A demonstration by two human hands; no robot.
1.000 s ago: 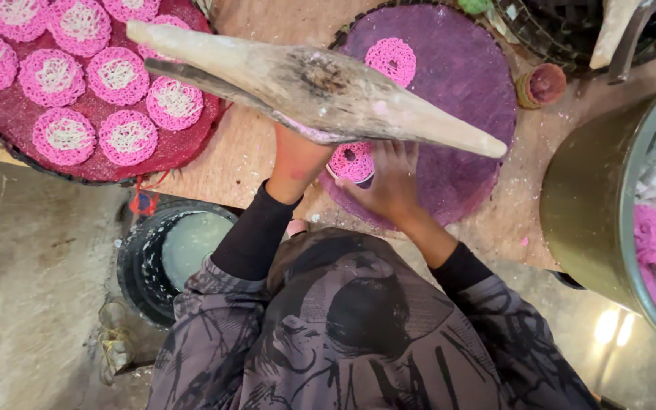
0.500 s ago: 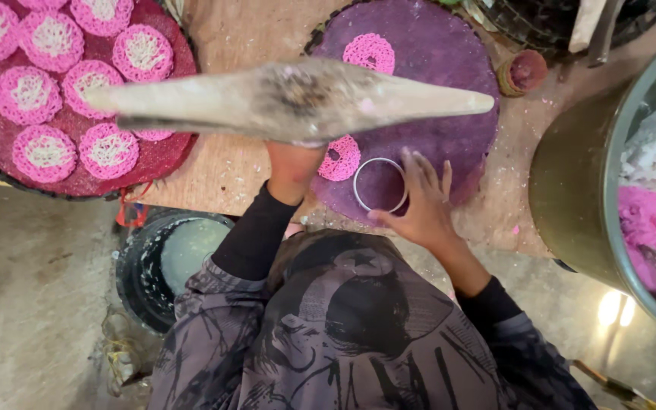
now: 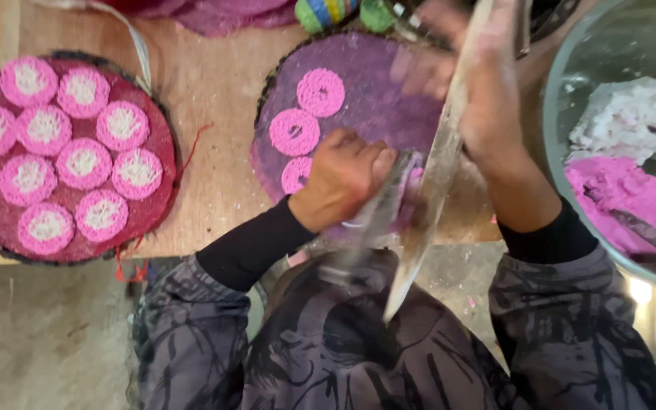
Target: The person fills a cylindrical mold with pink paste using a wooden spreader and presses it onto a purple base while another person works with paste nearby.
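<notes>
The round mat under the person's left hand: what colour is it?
Purple, seen in the head view: the round mat beneath the left hand.

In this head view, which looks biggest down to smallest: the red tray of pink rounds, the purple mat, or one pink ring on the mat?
1. Red tray and purple mat: look alike; the mat is partly hidden by hands.
2. Pink ring: clearly smallest.

- Left hand (image 3: 343, 178) sits at the centre of the frame, knuckles up, fingers curled into a closed grip; its black-sleeved forearm runs down to the lower left.
- Right hand (image 3: 487, 83) is blurred at the upper right, wrist bent, its forearm dropping toward the lower right.
</notes>
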